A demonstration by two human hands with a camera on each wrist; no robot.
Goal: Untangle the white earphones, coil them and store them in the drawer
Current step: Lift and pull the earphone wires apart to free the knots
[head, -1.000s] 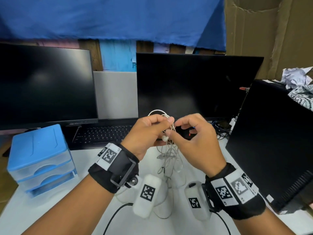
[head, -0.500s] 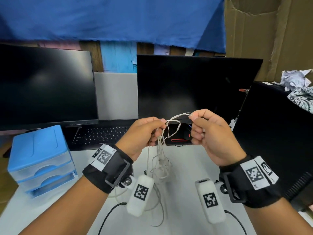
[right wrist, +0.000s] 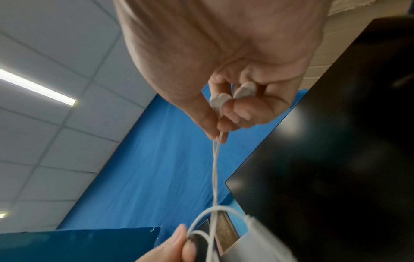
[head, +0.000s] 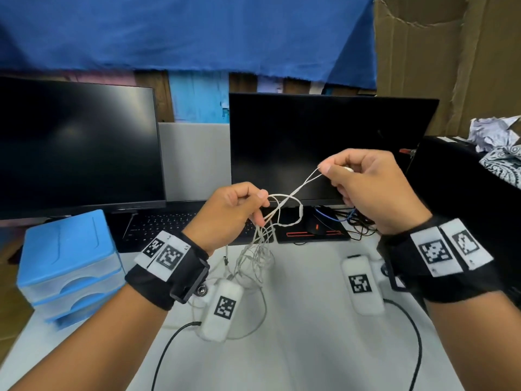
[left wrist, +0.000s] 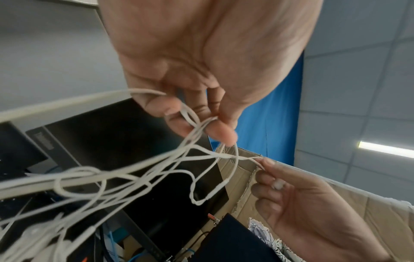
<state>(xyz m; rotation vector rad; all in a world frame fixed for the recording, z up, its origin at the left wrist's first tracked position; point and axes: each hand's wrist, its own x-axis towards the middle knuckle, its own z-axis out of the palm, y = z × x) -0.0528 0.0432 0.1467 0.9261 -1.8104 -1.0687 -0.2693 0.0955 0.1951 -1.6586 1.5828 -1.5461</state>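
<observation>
The white earphones hang as a tangled bundle of thin cable between my hands above the white desk. My left hand pinches a knot of loops at the top of the bundle. Up and to the right, my right hand pinches two strands and holds both earbuds inside its curled fingers. Those two strands run taut from one hand to the other. The blue drawer unit stands at the desk's left edge with its drawers closed.
Two dark monitors stand behind my hands, with a black keyboard below them. A black case rises at the right. A mouse pad and loose cables lie under the right monitor. Black cords trail from my wrist cameras.
My right hand has pulled up and to the right with the earbud ends, drawing two strands out of the tangle. My left hand kept its pinch, and the bundle has stretched out between them.
</observation>
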